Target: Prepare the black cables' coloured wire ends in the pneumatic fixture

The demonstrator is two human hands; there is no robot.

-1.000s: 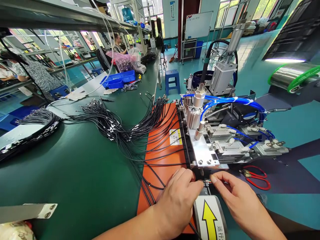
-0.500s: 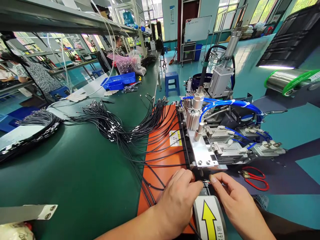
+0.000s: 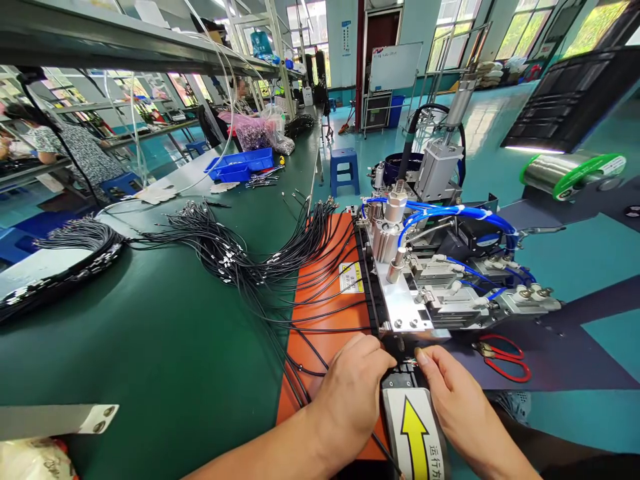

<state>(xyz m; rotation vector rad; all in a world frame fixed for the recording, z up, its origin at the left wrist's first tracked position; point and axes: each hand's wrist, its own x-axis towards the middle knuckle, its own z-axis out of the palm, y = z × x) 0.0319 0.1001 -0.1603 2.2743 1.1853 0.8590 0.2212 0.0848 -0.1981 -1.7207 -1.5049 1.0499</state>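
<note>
My left hand [image 3: 350, 393] rests on the orange mat [image 3: 320, 333], fingers curled and pinched on a thin black cable [image 3: 310, 347] at its stripped end. My right hand [image 3: 455, 393] meets it from the right, thumb and forefinger pinching the small coloured wire tips [image 3: 411, 362]. Both hands sit just in front of the metal machine [image 3: 415, 293] with blue air hoses, above a black track bearing a yellow arrow label [image 3: 415, 433].
Several black cables [image 3: 230, 253] fan across the green bench. Red-handled scissors [image 3: 503, 357] lie right of my hands. A blue tray [image 3: 240, 163] and blue stool [image 3: 345, 163] stand farther back. Other people sit at the left. A metal reel [image 3: 570, 173] is at right.
Both hands have stayed pinched together at the cable end, shifting slightly nearer the machine's front. The view has tilted a little.
</note>
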